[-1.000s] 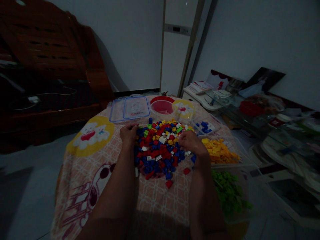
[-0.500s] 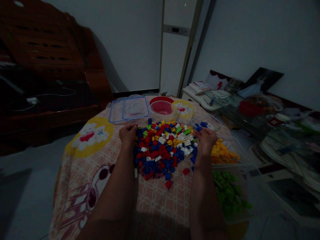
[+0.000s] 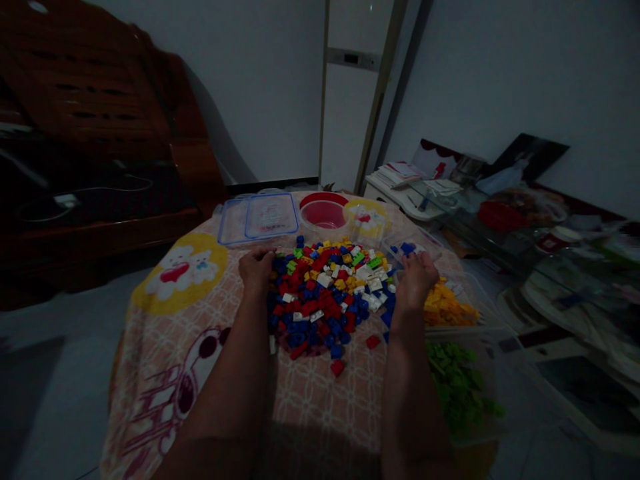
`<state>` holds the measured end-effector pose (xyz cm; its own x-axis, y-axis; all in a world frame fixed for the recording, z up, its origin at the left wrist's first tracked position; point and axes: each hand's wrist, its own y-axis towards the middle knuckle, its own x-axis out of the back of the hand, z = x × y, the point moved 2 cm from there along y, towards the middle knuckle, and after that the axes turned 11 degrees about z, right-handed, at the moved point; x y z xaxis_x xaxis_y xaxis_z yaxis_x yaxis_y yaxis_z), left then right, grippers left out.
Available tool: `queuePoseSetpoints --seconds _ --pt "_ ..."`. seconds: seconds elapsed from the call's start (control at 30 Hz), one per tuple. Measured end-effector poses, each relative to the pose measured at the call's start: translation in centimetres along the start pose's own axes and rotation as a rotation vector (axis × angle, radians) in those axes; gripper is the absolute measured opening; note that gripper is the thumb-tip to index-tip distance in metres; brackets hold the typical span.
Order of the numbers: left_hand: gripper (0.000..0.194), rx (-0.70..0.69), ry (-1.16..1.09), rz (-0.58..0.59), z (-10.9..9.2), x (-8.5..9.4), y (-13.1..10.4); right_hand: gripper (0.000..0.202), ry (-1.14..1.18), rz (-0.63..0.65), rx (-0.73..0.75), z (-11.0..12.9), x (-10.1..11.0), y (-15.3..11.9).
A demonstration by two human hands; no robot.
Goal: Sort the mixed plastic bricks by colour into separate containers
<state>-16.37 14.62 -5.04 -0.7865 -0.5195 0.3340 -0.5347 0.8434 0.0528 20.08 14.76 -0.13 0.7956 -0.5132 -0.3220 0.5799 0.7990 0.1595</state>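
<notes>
A heap of toy building bricks (image 3: pixel 325 293) in red, blue, white, yellow and green lies mid-table. My left hand (image 3: pixel 256 265) is at its left edge, fingers bent inward and close together; whatever is between the fingertips is hidden. My right hand (image 3: pixel 419 272) is over the near side of a small clear container (image 3: pixel 434 255) at the heap's right. Blue bricks (image 3: pixel 407 248) show in that container, just beyond the fingers. The right fingers look loosely bent and a little apart, with no brick visible in them.
Clear boxes of yellow bricks (image 3: pixel 450 303) and green bricks (image 3: pixel 463 387) stand at the right. Blue-rimmed lids (image 3: pixel 257 217) and a red bowl (image 3: pixel 324 212) are at the back. Two loose red bricks (image 3: pixel 337 367) lie before the heap on the patterned cloth (image 3: pixel 325 413).
My right hand has shifted slightly right over the small container. The blue brick seen at its fingertips before no longer shows there. My left hand has stayed at the heap's edge.
</notes>
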Motion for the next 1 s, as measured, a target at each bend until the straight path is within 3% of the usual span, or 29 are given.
queuePoseSetpoints --seconds 0.07,0.13,0.33,0.5,0.63,0.77,0.87,1.0 --pt "0.031 0.004 -0.002 0.001 0.0 0.0 0.0 0.033 -0.056 0.088 0.014 0.6 -0.4 -0.3" --pt "0.031 0.006 -0.002 0.004 0.0 0.0 -0.1 0.029 -0.096 0.255 -0.039 1.5 -1.2 -1.3" --pt "0.032 -0.004 -0.006 0.018 -0.4 0.1 -0.3 0.013 -0.444 0.959 -0.321 3.8 -4.1 -5.4" --pt "0.032 0.004 -0.023 0.008 -0.1 0.0 -0.1 0.034 -0.801 1.363 -0.409 3.9 -5.0 -7.3" --pt "0.030 0.003 -0.035 0.002 0.2 -0.1 0.2 0.058 -1.062 1.486 -0.310 3.6 -5.7 -8.1" --pt "0.031 0.013 -0.040 0.000 0.2 -0.1 0.1 0.057 -1.302 1.460 -0.169 3.4 -6.4 -8.5" --pt "0.032 0.015 -0.033 0.011 0.1 -0.1 0.0 0.048 -1.303 1.441 -0.175 3.3 -6.3 -8.4" --pt "0.031 0.013 -0.020 0.007 -0.3 0.0 -0.2 0.041 -1.151 1.420 -0.298 3.2 -5.6 -8.0"
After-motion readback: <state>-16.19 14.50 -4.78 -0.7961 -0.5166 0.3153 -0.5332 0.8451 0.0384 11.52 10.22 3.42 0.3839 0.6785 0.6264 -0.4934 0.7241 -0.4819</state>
